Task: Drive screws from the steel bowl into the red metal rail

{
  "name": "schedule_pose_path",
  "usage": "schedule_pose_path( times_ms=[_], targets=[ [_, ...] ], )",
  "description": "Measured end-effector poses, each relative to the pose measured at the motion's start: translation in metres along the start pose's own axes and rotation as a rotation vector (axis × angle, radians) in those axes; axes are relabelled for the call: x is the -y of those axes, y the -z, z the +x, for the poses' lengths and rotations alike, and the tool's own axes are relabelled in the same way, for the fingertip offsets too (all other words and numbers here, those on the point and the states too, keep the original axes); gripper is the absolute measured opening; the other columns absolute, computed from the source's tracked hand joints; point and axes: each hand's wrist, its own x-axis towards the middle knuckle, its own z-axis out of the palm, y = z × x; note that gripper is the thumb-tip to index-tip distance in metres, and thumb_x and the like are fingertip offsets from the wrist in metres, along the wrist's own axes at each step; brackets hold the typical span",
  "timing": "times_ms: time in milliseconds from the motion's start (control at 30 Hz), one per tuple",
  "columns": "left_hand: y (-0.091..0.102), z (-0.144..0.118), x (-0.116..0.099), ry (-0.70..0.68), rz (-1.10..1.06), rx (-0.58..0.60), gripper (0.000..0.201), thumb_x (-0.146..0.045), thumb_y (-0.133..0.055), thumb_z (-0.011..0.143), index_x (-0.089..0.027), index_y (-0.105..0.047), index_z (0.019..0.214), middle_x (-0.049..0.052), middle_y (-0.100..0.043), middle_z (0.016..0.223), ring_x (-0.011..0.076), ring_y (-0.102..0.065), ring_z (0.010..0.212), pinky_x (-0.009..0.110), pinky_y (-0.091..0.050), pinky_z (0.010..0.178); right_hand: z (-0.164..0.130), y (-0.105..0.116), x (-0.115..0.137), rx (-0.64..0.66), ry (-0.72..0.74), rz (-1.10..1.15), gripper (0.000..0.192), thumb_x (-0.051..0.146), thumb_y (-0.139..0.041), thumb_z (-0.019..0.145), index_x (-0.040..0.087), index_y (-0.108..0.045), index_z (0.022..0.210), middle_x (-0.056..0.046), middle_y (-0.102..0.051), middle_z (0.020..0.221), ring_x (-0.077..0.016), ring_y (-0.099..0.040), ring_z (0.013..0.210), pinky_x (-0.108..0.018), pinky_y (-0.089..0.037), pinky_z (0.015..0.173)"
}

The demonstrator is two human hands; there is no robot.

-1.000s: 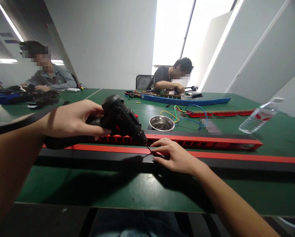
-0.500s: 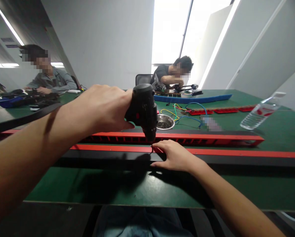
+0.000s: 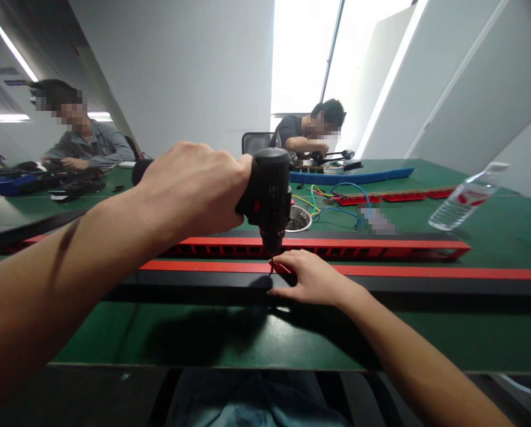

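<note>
A black cordless drill (image 3: 272,193) points straight down, and my left hand (image 3: 198,187) is wrapped round its grip. The thin bit (image 3: 272,264) under its chuck reaches the top of a long red and black bar (image 3: 425,279) lying across the front of the table. Beside the bit, my right hand (image 3: 312,280) grips this bar, thumb at the near side and fingers over the red top. Its fingertips are close to the bit; whether a screw sits under the bit is too small to tell. Just behind lies a second red bar (image 3: 407,244) with a row of openings.
Behind the drill stands a metal bowl (image 3: 307,220) of small dark screws. Several coloured wires (image 3: 336,201), red strips (image 3: 403,197), a long blue strip (image 3: 363,177) and a tilted plastic bottle (image 3: 465,198) lie beyond. Two people sit at the green table (image 3: 505,237).
My left hand and the drill have shifted slightly right, and the drill stands more upright, covering more of the bowl. My right hand keeps its place on the bar.
</note>
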Motion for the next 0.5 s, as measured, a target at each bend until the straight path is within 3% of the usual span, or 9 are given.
schedule_pose_path(
  times_ms=[200,300,400,500],
  targets=[
    [-0.002,-0.005,0.004,-0.011,0.13,-0.001,0.032,-0.045,-0.067,0.086,-0.016,-0.061,0.096,0.004,-0.056,0.073,0.0397,-0.064,0.105,0.038,-0.035,0.089,0.002,0.003,-0.001,-0.029,0.043,0.093,0.023,0.04,-0.07,0.092,0.023,-0.075,0.106,-0.008,-0.075,0.101,-0.0239,-0.068,0.095,-0.036,-0.05,0.087],
    [-0.005,-0.012,0.011,-0.013,0.205,-0.023,0.04,-0.053,-0.063,0.088,-0.016,-0.064,0.104,0.004,-0.053,0.073,0.0364,-0.066,0.092,0.038,-0.038,0.085,0.004,0.002,-0.004,-0.041,0.054,0.148,0.019,0.037,-0.065,0.096,0.023,-0.077,0.103,-0.009,-0.075,0.103,-0.022,-0.068,0.093,-0.034,-0.05,0.087],
    [-0.007,-0.018,0.019,-0.002,0.258,-0.052,0.049,-0.056,-0.069,0.081,-0.017,-0.065,0.11,0.003,-0.052,0.074,0.0329,-0.065,0.083,0.036,-0.038,0.08,0.005,0.0,-0.007,-0.055,0.051,0.166,0.018,0.036,-0.065,0.097,0.022,-0.076,0.1,-0.008,-0.074,0.1,-0.0207,-0.067,0.09,-0.033,-0.05,0.084],
    [-0.008,-0.022,0.026,0.019,0.218,-0.096,0.051,-0.056,-0.078,0.071,-0.017,-0.067,0.101,0.001,-0.047,0.07,0.0284,-0.061,0.077,0.032,-0.035,0.075,0.004,-0.001,-0.008,-0.066,0.038,0.171,0.014,0.033,-0.065,0.096,0.021,-0.074,0.096,-0.007,-0.074,0.096,-0.0201,-0.066,0.087,-0.032,-0.049,0.082]
  ],
)
